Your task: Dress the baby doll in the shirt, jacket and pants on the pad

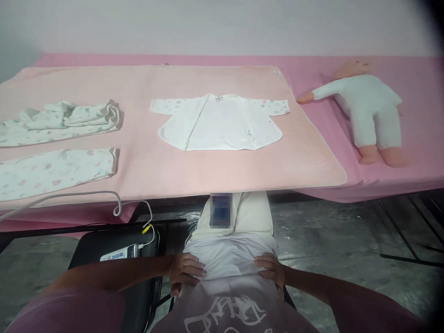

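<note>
My left hand [186, 273] rests on the left side of my waist, fingers lying loosely over my white shirt [229, 259]. On the other side, my right hand [271, 270] lies against the same shirt with its fingers stretched inward. Neither hand holds anything. Ahead of me a small white baby shirt [231, 122] is spread open, inside up, on the pale pink mat [222, 171]; its short sleeves with coloured prints reach out to both sides. To the right, a baby doll [371, 108] in white clothing lies on its back, beyond reach of my resting hands.
Two printed baby garments, one bunched [65, 122] and one laid flatter [58, 171], lie at left. A grey cable [86, 193] crosses the mat's near edge. A black stool [135, 286] carries a white power bank [120, 253]. A blurred dark rectangle [221, 210] is on my lap.
</note>
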`<state>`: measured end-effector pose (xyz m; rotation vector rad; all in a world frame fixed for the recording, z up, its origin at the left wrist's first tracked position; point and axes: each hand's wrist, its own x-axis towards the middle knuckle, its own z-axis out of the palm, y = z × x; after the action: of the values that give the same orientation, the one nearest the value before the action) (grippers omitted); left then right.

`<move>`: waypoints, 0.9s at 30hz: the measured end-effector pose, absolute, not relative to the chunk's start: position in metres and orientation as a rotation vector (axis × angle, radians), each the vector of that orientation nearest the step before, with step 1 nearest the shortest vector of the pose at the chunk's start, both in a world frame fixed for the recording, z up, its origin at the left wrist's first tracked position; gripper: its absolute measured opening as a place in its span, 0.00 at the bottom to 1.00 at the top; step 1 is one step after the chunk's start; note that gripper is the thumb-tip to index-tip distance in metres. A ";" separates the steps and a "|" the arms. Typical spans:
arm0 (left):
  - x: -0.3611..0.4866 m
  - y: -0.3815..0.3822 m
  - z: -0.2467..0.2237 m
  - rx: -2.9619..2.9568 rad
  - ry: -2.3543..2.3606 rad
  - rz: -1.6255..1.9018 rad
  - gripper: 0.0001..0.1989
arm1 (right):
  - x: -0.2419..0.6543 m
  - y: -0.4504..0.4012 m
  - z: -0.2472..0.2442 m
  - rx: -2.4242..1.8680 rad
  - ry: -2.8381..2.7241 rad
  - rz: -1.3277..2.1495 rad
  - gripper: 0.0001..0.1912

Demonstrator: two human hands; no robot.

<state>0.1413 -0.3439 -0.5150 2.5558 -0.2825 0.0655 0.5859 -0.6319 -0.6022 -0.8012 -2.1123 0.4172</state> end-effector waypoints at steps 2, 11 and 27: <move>0.142 -0.343 -0.518 2.426 -0.416 0.088 0.33 | 0.586 -0.631 -0.602 -0.821 -2.109 0.408 0.54; 0.147 -0.327 -0.500 2.260 -0.398 0.025 0.39 | 0.581 -0.610 -0.559 -0.814 -2.075 0.281 0.42; 0.194 -0.303 -0.410 2.389 -0.072 0.092 0.35 | 0.584 -0.595 -0.526 -0.896 -2.212 0.224 0.36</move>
<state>0.1936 -0.3026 -0.4099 2.3892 -0.0717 0.0924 0.5844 -0.5950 -0.5256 -0.8961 -2.2122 0.2244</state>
